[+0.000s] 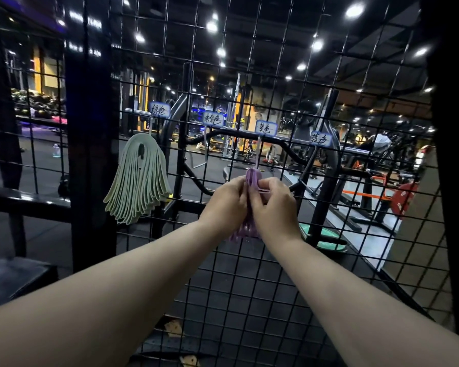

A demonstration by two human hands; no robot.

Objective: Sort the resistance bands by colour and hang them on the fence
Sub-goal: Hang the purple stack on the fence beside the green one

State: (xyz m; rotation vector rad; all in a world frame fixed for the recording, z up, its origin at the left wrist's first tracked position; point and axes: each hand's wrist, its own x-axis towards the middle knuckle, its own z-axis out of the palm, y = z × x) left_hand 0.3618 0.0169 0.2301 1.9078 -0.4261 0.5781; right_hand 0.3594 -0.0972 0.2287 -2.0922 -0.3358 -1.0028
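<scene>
A bundle of purple resistance bands (252,176) hangs at the black wire fence (355,75) under the third handwritten label (266,128). My left hand (227,205) grips the bundle from the left. My right hand (273,205) pinches its strands from the right. The lower loops of the purple bands show below my wrists. A thick bunch of pale green bands (139,178) hangs from a hook under the first label (159,109). The hooks under the second label (212,119) and the fourth label (321,139) carry no bands.
A thick black post (90,154) stands left of the green bunch. A dark bench surface (13,274) lies at the lower left. Behind the mesh are gym machines, a red weight plate (404,201) and a lit floor.
</scene>
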